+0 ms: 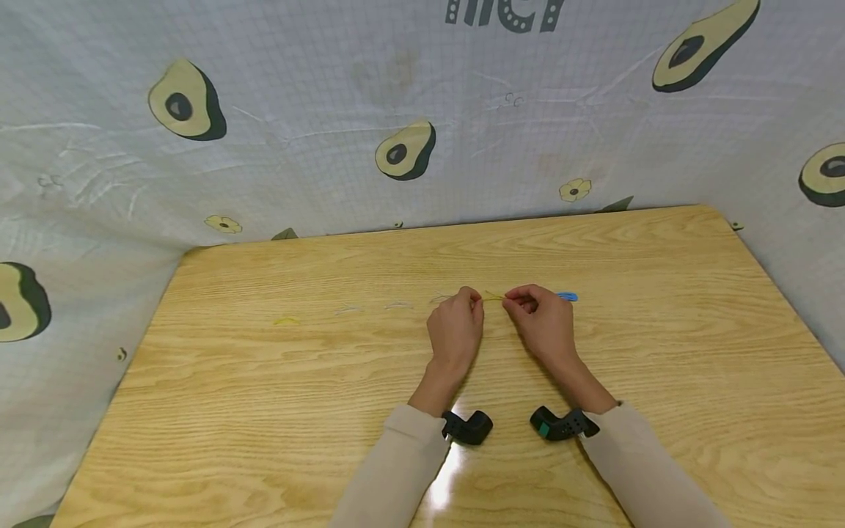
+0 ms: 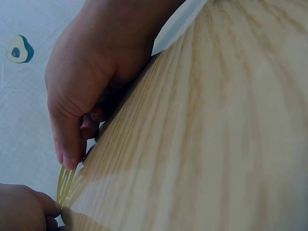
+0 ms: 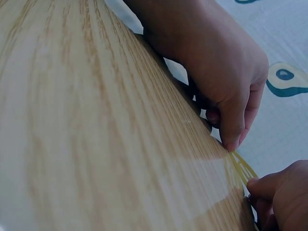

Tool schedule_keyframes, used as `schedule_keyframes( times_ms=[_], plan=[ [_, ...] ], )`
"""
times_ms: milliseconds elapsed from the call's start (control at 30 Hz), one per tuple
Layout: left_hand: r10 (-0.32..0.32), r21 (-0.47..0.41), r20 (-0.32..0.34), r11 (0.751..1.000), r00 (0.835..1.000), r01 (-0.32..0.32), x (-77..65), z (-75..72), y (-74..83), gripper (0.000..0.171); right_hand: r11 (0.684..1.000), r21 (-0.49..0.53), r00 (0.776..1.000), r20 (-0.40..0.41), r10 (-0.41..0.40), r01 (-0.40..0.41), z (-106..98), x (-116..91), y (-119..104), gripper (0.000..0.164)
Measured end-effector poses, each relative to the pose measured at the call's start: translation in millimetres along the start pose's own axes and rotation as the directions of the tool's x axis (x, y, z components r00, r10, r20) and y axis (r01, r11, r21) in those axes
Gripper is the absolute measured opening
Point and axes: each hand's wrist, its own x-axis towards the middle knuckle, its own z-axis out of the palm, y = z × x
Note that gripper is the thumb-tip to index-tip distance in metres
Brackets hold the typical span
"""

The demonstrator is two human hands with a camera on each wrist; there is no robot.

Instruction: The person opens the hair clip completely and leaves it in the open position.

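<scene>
Between my two hands, a thin yellow rubber band (image 1: 493, 298) is held low over the wooden table, its several strands side by side. My left hand (image 1: 455, 330) pinches one end of it between thumb and fingertips. The other end is pinched by my right hand (image 1: 544, 323). In the left wrist view the yellow strands (image 2: 66, 185) run between both sets of fingertips. A blue looped bundle (image 1: 567, 296) lies just beyond my right hand, partly hidden by it. Close by my left hand rests a thin whitish strand (image 1: 441, 298).
Farther left on the table (image 1: 264, 411) lie two more whitish strands, one pale strand (image 1: 399, 305) and another pale strand (image 1: 348, 310), then a short yellow strand (image 1: 287, 320). A white cloth (image 1: 297, 110) printed with avocados hangs behind the table's back edge and along its sides.
</scene>
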Motion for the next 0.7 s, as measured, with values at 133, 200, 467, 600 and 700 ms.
schedule_keyframes(
  times_ms=[133, 200, 467, 600, 700],
  plan=[
    [-0.003, 0.002, 0.006, 1.000, 1.000, 0.003, 0.1, -0.4, 0.8, 0.009, 1.000, 0.006, 1.000, -0.002, -0.007, 0.007, -0.4, -0.1, -0.1, 0.011],
    [-0.005, 0.002, 0.010, 1.000, 1.000, 0.005, -0.1, -0.6, 0.7, 0.009, 1.000, 0.008, 1.000, -0.001, -0.012, 0.012, -0.4, -0.3, 0.0, 0.011],
    [0.005, -0.022, 0.011, 1.000, 1.000, -0.005, -2.4, -0.3, -0.1, 0.009, 1.000, 0.017, 1.000, 0.005, -0.020, 0.020, -1.3, -1.4, 0.7, 0.011],
    [0.007, -0.034, -0.006, 0.999, 1.000, -0.007, -3.3, -0.8, 0.4, 0.008, 1.000, 0.019, 1.000, 0.012, -0.016, 0.016, -1.5, -1.7, 1.1, 0.011],
    [0.006, -0.042, -0.015, 0.999, 1.000, -0.007, -3.5, -0.8, 0.7, 0.008, 1.000, 0.022, 1.000, 0.015, -0.013, 0.012, -2.1, -1.9, 0.7, 0.012]
  ],
)
